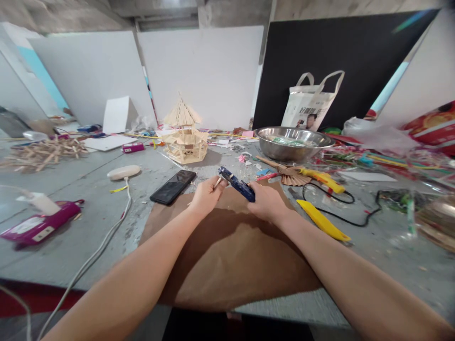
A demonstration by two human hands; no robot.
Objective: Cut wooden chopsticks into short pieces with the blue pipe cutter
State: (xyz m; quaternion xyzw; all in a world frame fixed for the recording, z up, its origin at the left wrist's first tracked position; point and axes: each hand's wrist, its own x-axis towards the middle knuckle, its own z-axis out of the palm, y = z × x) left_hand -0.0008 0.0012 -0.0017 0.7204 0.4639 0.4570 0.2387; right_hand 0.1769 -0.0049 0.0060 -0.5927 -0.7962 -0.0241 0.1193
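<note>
My left hand [207, 194] pinches a short, thin wooden stick [217, 182] between thumb and fingers. In my right hand [267, 201] is a dark blue hand tool [239, 183] with pale specks on it; its exact kind is not clear. The tool's far end comes close to the stick, and whether they touch I cannot tell. Both hands are over a sheet of brown paper [231, 255]. Beyond them stands a small pavilion model [184, 135] made of thin wooden sticks, with a pointed roof.
Left of the paper lie a black phone [173, 186], a white corded device [124, 172] and a purple power strip [44, 222]. A stick pile [44, 154] is far left. Rightward are a yellow box cutter [322, 220], yellow glue gun [325, 180], paper fan [293, 175] and steel basin [293, 144].
</note>
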